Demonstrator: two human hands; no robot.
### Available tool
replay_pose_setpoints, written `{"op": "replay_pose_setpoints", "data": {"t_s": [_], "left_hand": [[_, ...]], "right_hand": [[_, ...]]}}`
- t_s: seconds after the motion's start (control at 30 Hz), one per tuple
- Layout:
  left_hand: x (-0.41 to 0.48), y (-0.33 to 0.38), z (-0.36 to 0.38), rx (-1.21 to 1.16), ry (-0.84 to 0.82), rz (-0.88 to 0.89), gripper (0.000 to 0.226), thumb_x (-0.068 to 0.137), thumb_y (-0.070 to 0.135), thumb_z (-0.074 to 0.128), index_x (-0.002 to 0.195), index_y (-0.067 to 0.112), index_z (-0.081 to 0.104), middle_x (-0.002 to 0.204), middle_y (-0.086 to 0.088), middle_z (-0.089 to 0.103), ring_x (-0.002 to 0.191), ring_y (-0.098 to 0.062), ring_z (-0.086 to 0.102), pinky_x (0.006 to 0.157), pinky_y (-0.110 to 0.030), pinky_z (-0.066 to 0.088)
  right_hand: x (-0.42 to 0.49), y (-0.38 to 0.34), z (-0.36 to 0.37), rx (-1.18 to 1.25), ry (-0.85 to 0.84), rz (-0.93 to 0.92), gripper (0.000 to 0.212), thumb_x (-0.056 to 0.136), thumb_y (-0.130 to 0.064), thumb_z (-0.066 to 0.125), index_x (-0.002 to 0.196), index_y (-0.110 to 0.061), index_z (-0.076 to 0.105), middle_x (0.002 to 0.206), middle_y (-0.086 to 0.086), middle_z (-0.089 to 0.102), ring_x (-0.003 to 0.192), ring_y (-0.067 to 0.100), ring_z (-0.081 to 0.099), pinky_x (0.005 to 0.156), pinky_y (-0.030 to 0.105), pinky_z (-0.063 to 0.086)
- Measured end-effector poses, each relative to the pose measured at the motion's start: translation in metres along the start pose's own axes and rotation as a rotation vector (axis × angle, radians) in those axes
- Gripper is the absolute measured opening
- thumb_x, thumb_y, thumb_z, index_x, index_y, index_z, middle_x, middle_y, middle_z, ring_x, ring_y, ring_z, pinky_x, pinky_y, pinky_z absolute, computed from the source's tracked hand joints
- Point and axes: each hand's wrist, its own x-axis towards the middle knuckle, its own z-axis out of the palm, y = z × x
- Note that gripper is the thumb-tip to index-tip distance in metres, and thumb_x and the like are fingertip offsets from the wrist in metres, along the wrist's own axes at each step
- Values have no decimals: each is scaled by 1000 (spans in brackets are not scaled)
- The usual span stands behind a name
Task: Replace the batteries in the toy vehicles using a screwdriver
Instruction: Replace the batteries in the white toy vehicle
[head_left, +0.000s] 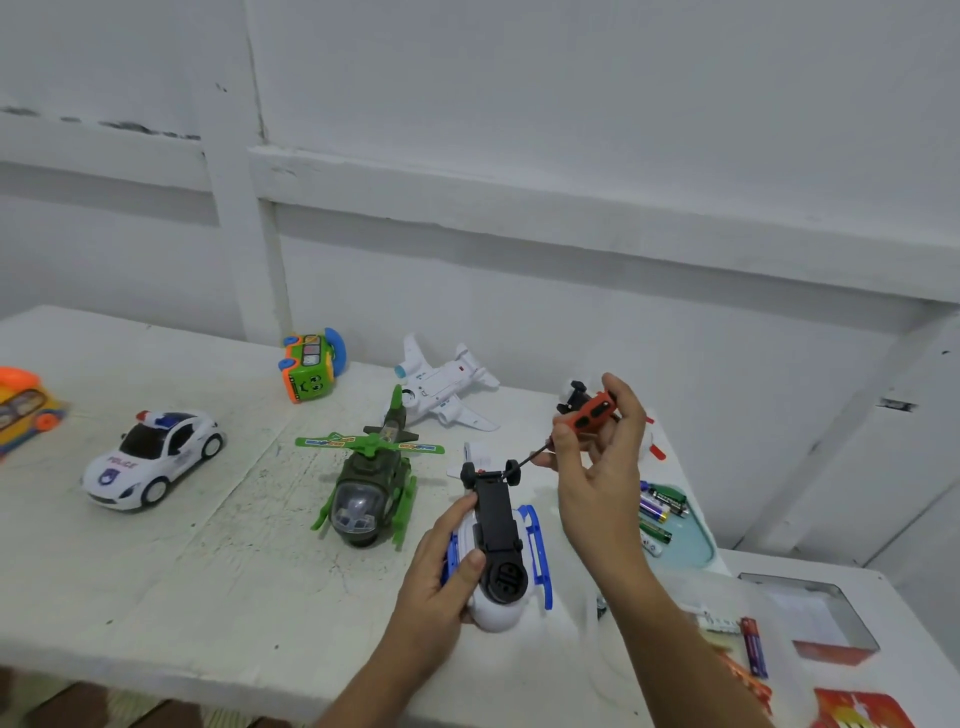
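Our left hand (441, 566) curls round white and blue toy helicopter (496, 519), holds it belly-up on worktop (208, 571), thumb on black underside. Our right hand (597, 467) pinches orange screwdriver (589, 410), thin tip just by tail end of black belly. We think step is undoing battery lid screw; lid looks shut. Next move needs tip straight in screw, then slow turns, toy held steady. Batteries (660, 509) wait in blue tray (696, 545) near right hand. Green helicopter (366, 488), police car (150, 457) stand to left.
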Motion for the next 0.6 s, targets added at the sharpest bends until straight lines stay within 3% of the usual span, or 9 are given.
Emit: {"op": "replay_pose_setpoints", "data": {"t_s": [0.13, 0.23, 0.37, 0.43, 0.5, 0.6], "left_hand": [[0, -1, 0, 4, -5, 8, 50, 83, 52, 58, 133, 51, 49, 142, 15, 51, 134, -10, 46, 105, -32, 45], [0, -2, 0, 24, -7, 16, 52, 84, 52, 57, 135, 48, 48, 144, 15, 49, 136, -10, 44, 112, -46, 38], [-1, 1, 1, 46, -7, 15, 52, 85, 54, 55, 136, 50, 46, 145, 18, 48, 136, -7, 43, 114, -48, 36], [-1, 0, 1, 42, -7, 7, 53, 85, 56, 56, 137, 49, 46, 146, 18, 47, 137, -8, 42, 114, -50, 35], [-1, -1, 0, 43, -7, 2, 55, 84, 60, 57, 137, 49, 46, 146, 16, 48, 137, -12, 43, 113, -52, 35], [-1, -1, -1, 51, -16, 9, 54, 84, 59, 58, 136, 50, 47, 145, 18, 48, 137, -10, 42, 114, -51, 34]], "right_hand": [[-4, -3, -1, -43, -23, -79, 54, 97, -7, 54, 135, -40, 34, 95, -12, 60, 83, 5, 65, 77, 41, 60], [-8, -5, -2, -91, -88, -172, 57, 96, -11, 57, 128, -53, 36, 97, -15, 58, 86, 12, 65, 77, 31, 59], [-5, -14, -4, -107, -122, -221, 47, 92, -29, 63, 111, -65, 40, 98, -16, 58, 93, 6, 62, 73, 15, 52], [-1, -15, -5, -90, -117, -211, 38, 90, -31, 66, 106, -60, 48, 94, -15, 58, 90, 9, 63, 74, 20, 54], [4, -16, -8, -79, -152, -197, 33, 91, -24, 64, 106, -52, 54, 90, -12, 60, 86, 17, 66, 77, 34, 57], [6, -19, -13, -72, -231, -183, 41, 93, -14, 58, 114, -49, 59, 95, -12, 65, 92, 19, 68, 85, 38, 57]]}}
